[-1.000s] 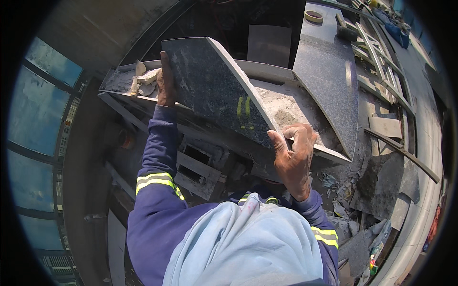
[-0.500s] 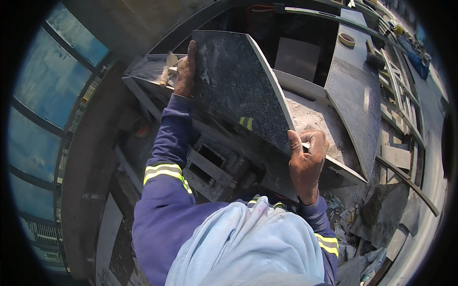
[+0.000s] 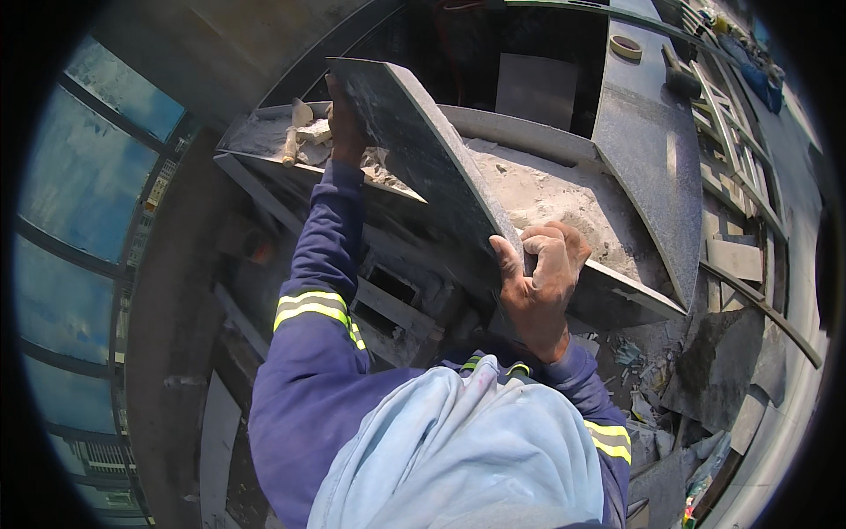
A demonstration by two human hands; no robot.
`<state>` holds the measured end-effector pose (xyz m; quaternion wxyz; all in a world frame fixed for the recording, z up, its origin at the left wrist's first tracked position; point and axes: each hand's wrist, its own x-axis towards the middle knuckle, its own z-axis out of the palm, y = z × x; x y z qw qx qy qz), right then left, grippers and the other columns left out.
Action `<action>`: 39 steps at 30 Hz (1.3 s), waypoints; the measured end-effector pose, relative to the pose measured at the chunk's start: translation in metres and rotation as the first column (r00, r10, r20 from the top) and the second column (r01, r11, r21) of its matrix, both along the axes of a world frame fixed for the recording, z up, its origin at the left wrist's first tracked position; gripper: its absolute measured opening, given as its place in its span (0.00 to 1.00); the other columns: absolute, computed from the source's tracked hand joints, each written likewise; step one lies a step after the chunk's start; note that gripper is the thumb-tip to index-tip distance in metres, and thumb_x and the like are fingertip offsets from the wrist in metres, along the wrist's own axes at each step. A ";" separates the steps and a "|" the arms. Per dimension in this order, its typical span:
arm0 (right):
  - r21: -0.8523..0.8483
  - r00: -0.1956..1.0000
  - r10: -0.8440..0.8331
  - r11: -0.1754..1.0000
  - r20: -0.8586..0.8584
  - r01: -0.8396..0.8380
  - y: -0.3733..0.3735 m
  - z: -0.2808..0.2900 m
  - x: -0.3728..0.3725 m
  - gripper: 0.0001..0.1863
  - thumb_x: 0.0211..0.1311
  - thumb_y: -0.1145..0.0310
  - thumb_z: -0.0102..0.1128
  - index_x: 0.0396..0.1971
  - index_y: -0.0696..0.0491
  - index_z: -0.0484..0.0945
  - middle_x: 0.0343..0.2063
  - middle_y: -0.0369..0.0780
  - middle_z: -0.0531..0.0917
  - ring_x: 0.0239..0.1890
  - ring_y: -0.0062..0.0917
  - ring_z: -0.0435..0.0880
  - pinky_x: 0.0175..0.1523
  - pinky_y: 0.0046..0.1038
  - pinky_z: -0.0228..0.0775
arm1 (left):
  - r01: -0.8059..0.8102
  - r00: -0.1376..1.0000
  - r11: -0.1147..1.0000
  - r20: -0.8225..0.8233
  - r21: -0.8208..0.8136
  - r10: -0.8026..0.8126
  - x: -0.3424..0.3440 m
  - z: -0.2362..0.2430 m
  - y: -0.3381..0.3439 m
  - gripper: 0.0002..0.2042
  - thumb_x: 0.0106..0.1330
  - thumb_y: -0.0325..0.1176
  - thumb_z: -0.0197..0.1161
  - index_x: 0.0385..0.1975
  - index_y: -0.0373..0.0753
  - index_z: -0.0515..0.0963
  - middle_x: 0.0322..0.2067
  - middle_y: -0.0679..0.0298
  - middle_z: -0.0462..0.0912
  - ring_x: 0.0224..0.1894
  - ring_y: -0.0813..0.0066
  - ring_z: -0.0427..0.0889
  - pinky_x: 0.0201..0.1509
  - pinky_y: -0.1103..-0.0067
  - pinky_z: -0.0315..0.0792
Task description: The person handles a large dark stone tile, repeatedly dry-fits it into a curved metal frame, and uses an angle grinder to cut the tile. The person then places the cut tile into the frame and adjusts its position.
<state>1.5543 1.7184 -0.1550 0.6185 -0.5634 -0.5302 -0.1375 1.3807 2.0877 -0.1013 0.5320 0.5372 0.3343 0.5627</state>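
Between my hands a dark grey stone slab (image 3: pixel 414 145) stands tilted on edge, its pale cut edge turned toward the right. My left hand (image 3: pixel 346 123) grips its far left end, with the fingertips partly hidden by the slab. At the near end my right hand (image 3: pixel 542 269) pinches the edge, thumb on the dark face and fingers curled behind. Beneath the slab lies a bed of pale, sandy mortar (image 3: pixel 573 198) inside a stone-edged frame. A trowel (image 3: pixel 293 141) with a wooden handle rests on the mortar beside my left hand.
A grey stone slab (image 3: pixel 648 167) forms the right side, carrying a roll of tape (image 3: pixel 626 48) and a black-headed mallet (image 3: pixel 681 81). Metal frames (image 3: pixel 731 132) lie farther right. Broken stone pieces (image 3: pixel 714 370) and rubble cover the lower right. Glass panes (image 3: pixel 79 212) line the left.
The slab has tipped up from lying broad-face toward me to nearly on edge, uncovering more mortar. My right hand has moved left with it.
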 end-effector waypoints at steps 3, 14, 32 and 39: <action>0.079 0.999 0.021 0.997 0.034 -0.023 0.016 -0.017 0.007 0.21 0.55 0.66 0.79 0.32 0.53 0.70 0.31 0.41 0.79 0.40 0.37 0.79 0.49 0.40 0.63 | -0.036 0.998 0.999 0.042 0.021 0.035 -0.006 0.002 0.007 0.44 0.70 0.75 0.46 0.63 0.36 0.74 0.54 0.58 0.82 0.53 0.66 0.82 0.56 0.68 0.79; 0.056 0.941 0.336 0.941 -0.039 -0.334 -0.006 -0.022 -0.033 0.24 0.53 0.65 0.83 0.34 0.58 0.72 0.31 0.45 0.82 0.19 0.21 0.76 0.20 0.22 0.68 | -0.265 0.931 0.903 -0.155 0.339 0.331 -0.164 -0.078 -0.084 0.31 0.84 0.51 0.38 0.76 0.34 0.52 0.69 0.52 0.70 0.69 0.60 0.72 0.70 0.68 0.69; -0.655 0.389 0.875 0.116 -0.289 -0.747 -0.242 -0.073 -0.157 0.10 0.63 0.73 0.70 0.28 0.62 0.78 0.21 0.41 0.82 0.23 0.22 0.78 0.29 0.28 0.69 | -0.571 0.206 0.128 0.010 -0.811 0.978 -0.248 -0.373 -0.731 0.48 0.65 0.72 0.60 0.64 0.27 0.72 0.55 0.54 0.82 0.55 0.62 0.82 0.61 0.64 0.76; -0.771 0.129 0.954 -0.134 -0.270 -0.622 -0.347 -0.105 -0.224 0.13 0.65 0.66 0.70 0.30 0.62 0.81 0.20 0.38 0.78 0.25 0.20 0.74 0.34 0.25 0.66 | -0.554 -0.239 -0.213 -0.092 -0.805 0.967 -0.233 -0.422 -0.936 0.46 0.62 0.71 0.64 0.55 0.23 0.79 0.48 0.51 0.85 0.49 0.61 0.84 0.56 0.66 0.75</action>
